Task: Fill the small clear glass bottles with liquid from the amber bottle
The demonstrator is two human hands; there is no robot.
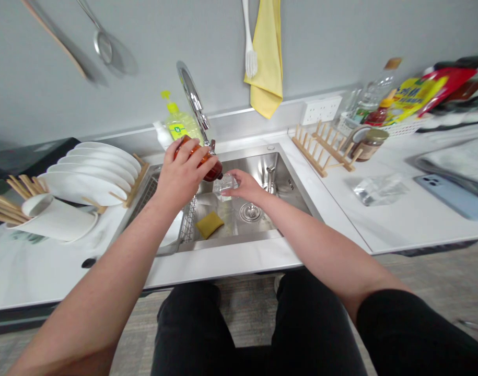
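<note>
Our 2 hands work above the sink. The fingers of our left hand (pixel 183 175) curl closed around a smooth amber bottle (pixel 195 156), which tilts with its dark, rounded end (pixel 214 172) just past the fingertips. Right beside those fingertips, the fingers of our right hand (pixel 244 188) grip a clear glass (pixel 225 184), its faceted surface catching the light just under the dark end of the bottle.

Below our fingers lies a brushed stainless steel sink (pixel 289 177), holding a flat yellow sponge (pixel 209 224), a wire rack (pixel 188 225) and a round metal drain (pixel 250 212). Beyond the left fingers rise a curved chrome faucet (pixel 192 89) and a translucent yellow-green dish soap bottle (pixel 179 125). Far left of our fingers, round white plates (pixel 88 175) stand on edge in a wooden rack (pixel 139 180).
</note>
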